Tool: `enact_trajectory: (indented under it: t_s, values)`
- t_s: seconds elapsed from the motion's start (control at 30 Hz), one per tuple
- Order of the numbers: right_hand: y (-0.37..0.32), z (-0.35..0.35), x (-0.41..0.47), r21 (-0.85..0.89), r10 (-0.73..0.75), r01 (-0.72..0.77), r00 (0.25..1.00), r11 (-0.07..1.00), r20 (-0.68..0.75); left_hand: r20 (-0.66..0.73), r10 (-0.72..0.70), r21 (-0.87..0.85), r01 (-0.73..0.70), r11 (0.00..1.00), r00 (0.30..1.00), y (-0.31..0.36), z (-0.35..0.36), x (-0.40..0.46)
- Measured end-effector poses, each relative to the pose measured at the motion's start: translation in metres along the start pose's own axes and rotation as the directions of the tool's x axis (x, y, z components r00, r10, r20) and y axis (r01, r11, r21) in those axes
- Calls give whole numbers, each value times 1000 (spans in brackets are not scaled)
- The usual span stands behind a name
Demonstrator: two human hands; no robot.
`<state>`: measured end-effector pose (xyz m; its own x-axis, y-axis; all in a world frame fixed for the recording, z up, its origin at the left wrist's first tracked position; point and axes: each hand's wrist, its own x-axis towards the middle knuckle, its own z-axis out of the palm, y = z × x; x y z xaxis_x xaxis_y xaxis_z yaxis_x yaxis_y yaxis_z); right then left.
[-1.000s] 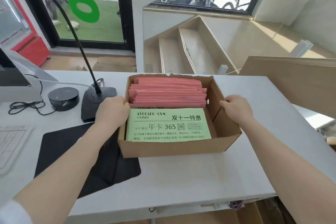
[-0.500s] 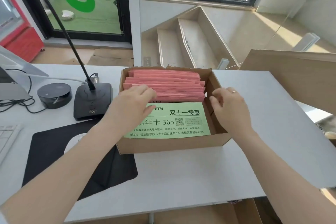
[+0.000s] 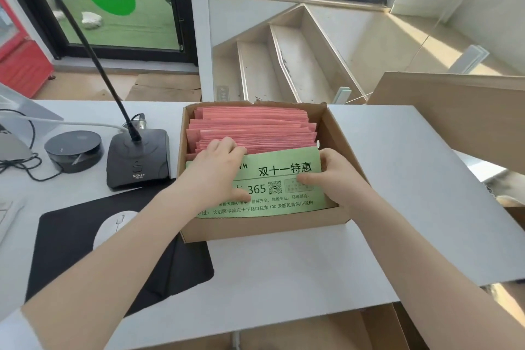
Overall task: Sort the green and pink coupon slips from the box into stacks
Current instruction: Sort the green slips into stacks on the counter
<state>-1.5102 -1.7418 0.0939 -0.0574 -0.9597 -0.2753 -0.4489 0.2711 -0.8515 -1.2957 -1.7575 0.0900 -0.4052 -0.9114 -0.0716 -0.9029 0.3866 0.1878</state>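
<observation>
- Lying on a black mat [image 3: 85,258] at the left, a white mouse [image 3: 113,226] sits near a microphone base [image 3: 138,158].
- Left hand [image 3: 218,172] grips the green slips [image 3: 284,187], fingers curled over their top edge, thumb on the face.
- Pink slips [image 3: 252,129] stand behind, inside the cardboard box [image 3: 264,226] on the white table [image 3: 397,193].
- Right hand [image 3: 336,177] pinches the green slips' right end.

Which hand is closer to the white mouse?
Left. The left hand is in the box, on the side toward the mouse. The right hand is at the box's far side, further from it.
</observation>
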Motion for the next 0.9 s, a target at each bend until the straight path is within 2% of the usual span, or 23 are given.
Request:
enact_trajectory:
  t_s: [0.03,0.13,0.2,0.3,0.33,0.4,0.47,0.57,0.67,0.73,0.8,0.83,0.9]
  values:
    - [-1,-3,-3,79,-6,4,1000,997,22,-38,10,-43,-11,999,999,1,-2,-1]
    - [-2,-11,-11,167,-113,92,987,982,117,-189,64,-140,-92,986,980,2,-8,-10]
    - [-3,-12,-16,218,-179,136,965,966,190,-256,134,-115,-168,979,957,1,-12,-18]
    - [0,-12,-19,244,-283,225,929,943,240,-363,244,48,-243,969,899,-1,-7,-25]
    - [1,-12,-19,245,-319,261,917,934,239,-372,227,85,-211,974,900,1,-7,-27]
    - [3,-15,-21,274,-389,330,901,903,195,-393,145,23,-148,989,908,6,-12,-33]
    - [2,-20,-25,329,-463,404,878,853,121,-448,120,28,-120,992,886,13,-22,-41]
    - [-2,-39,-40,391,-525,470,850,791,39,-582,219,205,-119,972,783,27,-33,-56]
    - [6,-63,-61,457,-558,491,830,741,13,-655,239,246,-97,964,717,52,-37,-78]
    - [20,-79,-77,510,-542,459,840,727,15,-718,227,192,-127,973,658,71,-32,-95]
    - [41,-93,-95,540,-513,420,858,730,26,-780,144,31,-191,981,609,93,-18,-112]
    - [53,-99,-104,544,-503,403,863,736,42,-782,53,-114,-226,967,621,105,-9,-120]
    - [79,-105,-119,530,-481,370,873,763,83,-700,-151,-419,-231,878,698,126,16,-131]
